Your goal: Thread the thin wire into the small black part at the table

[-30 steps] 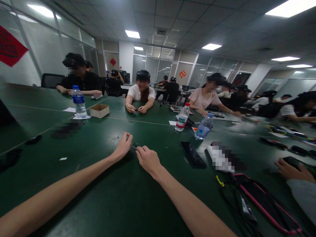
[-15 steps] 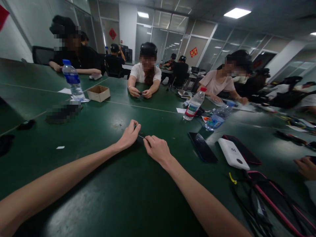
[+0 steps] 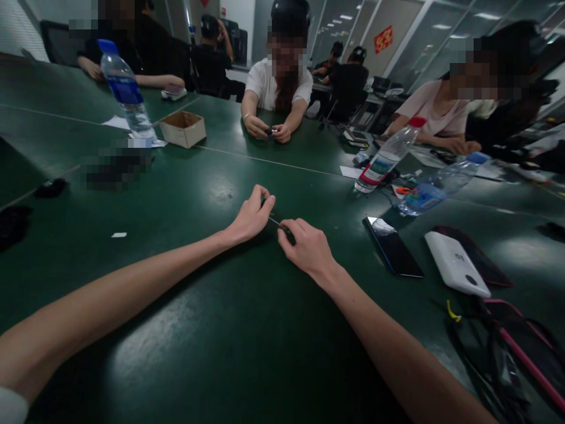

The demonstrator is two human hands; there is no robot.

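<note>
Apparently light, stiff thin-shafted tool (image 3: pixel 274 221) between left hand (image 3: pixel 251 217) and right hand (image 3: pixel 306 245); grip dark handle (image 3: pixel 289 235), pinched in right. Left curled, contents unclear.

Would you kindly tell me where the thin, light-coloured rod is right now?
In the head view, the thin rod is near the middle of the picture, spanning the gap between the left hand and the right hand, with the smartphone farther right.
</note>
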